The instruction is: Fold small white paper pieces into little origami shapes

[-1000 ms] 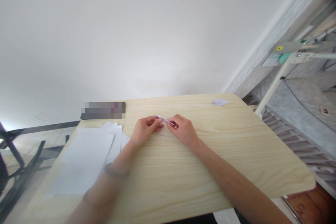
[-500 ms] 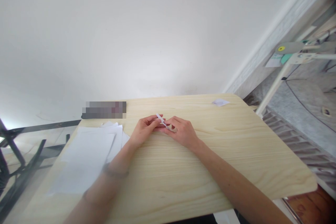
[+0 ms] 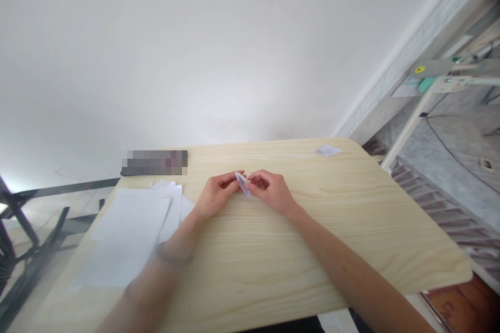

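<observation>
Between my two hands, above the middle of the table, is a small piece of folded white paper (image 3: pixel 242 185), its pointed ends toward the upper left and lower right. My left hand (image 3: pixel 219 192) pinches its left side between thumb and fingers. From the right, my right hand (image 3: pixel 271 191) grips the paper with thumb and forefinger, the other fingers curled. Part of the paper is hidden behind the fingertips. A second folded white paper (image 3: pixel 328 151), pointed at both ends, lies near the table's far right corner.
Loose white sheets (image 3: pixel 128 234) overlap on the left of the wooden table (image 3: pixel 351 229), partly under my left forearm. A dark blurred-out object (image 3: pixel 154 163) lies at the far left corner. Behind stands a white wall (image 3: pixel 234 52); a white metal frame (image 3: pixel 410 119) is at right.
The folded paper has turned from nearly edge-on to show more of its face, looking wider now. My right hand has shifted slightly and its thumb and fingers have moved on the paper.
</observation>
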A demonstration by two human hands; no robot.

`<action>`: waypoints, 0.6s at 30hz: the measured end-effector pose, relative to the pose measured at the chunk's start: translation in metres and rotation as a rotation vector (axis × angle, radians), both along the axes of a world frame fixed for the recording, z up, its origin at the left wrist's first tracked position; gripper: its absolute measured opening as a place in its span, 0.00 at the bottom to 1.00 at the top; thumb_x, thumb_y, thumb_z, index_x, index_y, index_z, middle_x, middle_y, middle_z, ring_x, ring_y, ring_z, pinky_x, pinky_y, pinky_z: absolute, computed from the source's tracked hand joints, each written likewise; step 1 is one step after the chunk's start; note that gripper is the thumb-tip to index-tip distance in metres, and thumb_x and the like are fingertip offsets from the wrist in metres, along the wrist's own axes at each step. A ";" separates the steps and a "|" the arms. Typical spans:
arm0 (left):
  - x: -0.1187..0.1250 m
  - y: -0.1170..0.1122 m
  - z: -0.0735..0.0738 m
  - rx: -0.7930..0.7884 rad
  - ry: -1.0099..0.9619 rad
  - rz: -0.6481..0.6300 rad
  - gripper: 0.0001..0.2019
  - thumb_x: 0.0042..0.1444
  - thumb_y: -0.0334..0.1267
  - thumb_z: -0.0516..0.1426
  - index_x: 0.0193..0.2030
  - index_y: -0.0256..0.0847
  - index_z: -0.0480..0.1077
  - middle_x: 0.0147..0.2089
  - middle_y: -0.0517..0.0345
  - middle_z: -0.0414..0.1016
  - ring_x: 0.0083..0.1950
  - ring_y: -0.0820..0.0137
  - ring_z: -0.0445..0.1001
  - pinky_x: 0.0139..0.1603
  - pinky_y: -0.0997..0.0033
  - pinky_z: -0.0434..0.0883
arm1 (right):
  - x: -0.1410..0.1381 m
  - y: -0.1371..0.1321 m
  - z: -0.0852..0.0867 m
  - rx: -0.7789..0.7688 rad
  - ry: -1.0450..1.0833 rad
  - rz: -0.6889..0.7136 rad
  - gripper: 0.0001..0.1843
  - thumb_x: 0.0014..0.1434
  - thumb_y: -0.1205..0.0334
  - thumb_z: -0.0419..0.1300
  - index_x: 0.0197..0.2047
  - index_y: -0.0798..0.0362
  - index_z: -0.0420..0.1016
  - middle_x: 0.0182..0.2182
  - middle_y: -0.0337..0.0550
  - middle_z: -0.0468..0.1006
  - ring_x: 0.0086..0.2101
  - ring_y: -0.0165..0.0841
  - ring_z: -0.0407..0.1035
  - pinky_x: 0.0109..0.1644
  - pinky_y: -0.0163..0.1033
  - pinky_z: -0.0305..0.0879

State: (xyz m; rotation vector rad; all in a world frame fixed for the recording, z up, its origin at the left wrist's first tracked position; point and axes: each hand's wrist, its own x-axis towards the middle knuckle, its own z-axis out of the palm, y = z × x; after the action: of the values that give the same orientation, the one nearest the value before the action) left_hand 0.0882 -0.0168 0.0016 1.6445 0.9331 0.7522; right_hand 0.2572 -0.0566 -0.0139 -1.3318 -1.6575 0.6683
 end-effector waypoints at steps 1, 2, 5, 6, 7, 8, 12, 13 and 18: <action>0.000 0.000 -0.001 0.008 0.014 -0.001 0.17 0.51 0.42 0.54 0.47 0.39 0.71 0.51 0.55 0.71 0.52 0.61 0.67 0.53 0.65 0.62 | 0.000 0.000 0.000 0.001 0.005 -0.010 0.10 0.52 0.57 0.57 0.36 0.53 0.70 0.26 0.39 0.75 0.24 0.26 0.66 0.28 0.31 0.63; 0.000 0.000 -0.002 0.018 0.031 -0.003 0.17 0.52 0.42 0.53 0.47 0.39 0.70 0.49 0.55 0.72 0.51 0.61 0.68 0.52 0.66 0.63 | 0.000 0.000 0.000 0.004 -0.001 -0.022 0.10 0.52 0.58 0.56 0.37 0.53 0.70 0.26 0.39 0.75 0.24 0.26 0.66 0.28 0.31 0.63; 0.001 -0.003 -0.005 0.090 0.100 -0.010 0.18 0.53 0.40 0.51 0.49 0.39 0.69 0.45 0.57 0.74 0.45 0.64 0.72 0.46 0.69 0.67 | -0.001 0.000 0.000 0.017 -0.093 -0.059 0.10 0.54 0.63 0.54 0.41 0.52 0.68 0.25 0.39 0.75 0.24 0.27 0.68 0.30 0.32 0.63; 0.002 -0.005 -0.005 0.140 0.125 -0.011 0.18 0.53 0.40 0.51 0.50 0.39 0.68 0.43 0.57 0.75 0.43 0.66 0.72 0.44 0.70 0.68 | -0.001 0.000 0.000 0.021 -0.137 -0.062 0.10 0.54 0.63 0.54 0.41 0.51 0.68 0.26 0.38 0.75 0.25 0.27 0.68 0.31 0.32 0.63; 0.003 -0.006 -0.005 0.203 0.157 -0.012 0.18 0.54 0.39 0.51 0.50 0.38 0.67 0.42 0.56 0.75 0.40 0.67 0.73 0.42 0.72 0.68 | -0.002 -0.001 -0.001 0.023 -0.177 -0.057 0.09 0.54 0.64 0.54 0.40 0.51 0.68 0.26 0.38 0.76 0.25 0.28 0.68 0.31 0.32 0.63; 0.004 -0.008 -0.004 0.272 0.195 -0.010 0.18 0.53 0.39 0.51 0.51 0.38 0.67 0.41 0.56 0.75 0.38 0.69 0.73 0.41 0.73 0.68 | -0.002 -0.001 -0.001 0.026 -0.208 -0.051 0.08 0.54 0.64 0.54 0.39 0.50 0.68 0.27 0.38 0.76 0.26 0.28 0.69 0.32 0.32 0.62; 0.008 -0.013 0.000 0.505 0.432 0.084 0.20 0.53 0.37 0.50 0.53 0.38 0.64 0.39 0.55 0.75 0.31 0.72 0.71 0.37 0.73 0.67 | -0.005 -0.003 -0.003 0.063 -0.266 -0.059 0.06 0.56 0.63 0.52 0.35 0.51 0.69 0.28 0.38 0.76 0.26 0.27 0.68 0.31 0.31 0.62; 0.009 -0.013 0.001 0.529 0.498 0.123 0.20 0.52 0.36 0.50 0.53 0.38 0.62 0.39 0.54 0.74 0.32 0.71 0.71 0.37 0.73 0.67 | -0.005 -0.004 -0.003 0.085 -0.281 -0.066 0.06 0.56 0.63 0.52 0.35 0.51 0.69 0.28 0.38 0.76 0.26 0.27 0.68 0.31 0.31 0.61; 0.013 -0.015 0.003 0.536 0.860 0.143 0.13 0.55 0.40 0.45 0.41 0.39 0.66 0.30 0.53 0.75 0.30 0.64 0.72 0.28 0.70 0.63 | -0.010 -0.005 -0.003 0.192 -0.356 -0.040 0.06 0.55 0.66 0.52 0.35 0.52 0.69 0.29 0.39 0.75 0.26 0.26 0.67 0.31 0.30 0.60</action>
State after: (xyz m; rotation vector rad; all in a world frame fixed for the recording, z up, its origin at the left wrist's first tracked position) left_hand 0.1011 -0.0316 0.0050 2.4748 1.5458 0.3765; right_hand 0.2476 -0.0620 -0.0166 -1.3961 -1.9151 0.2473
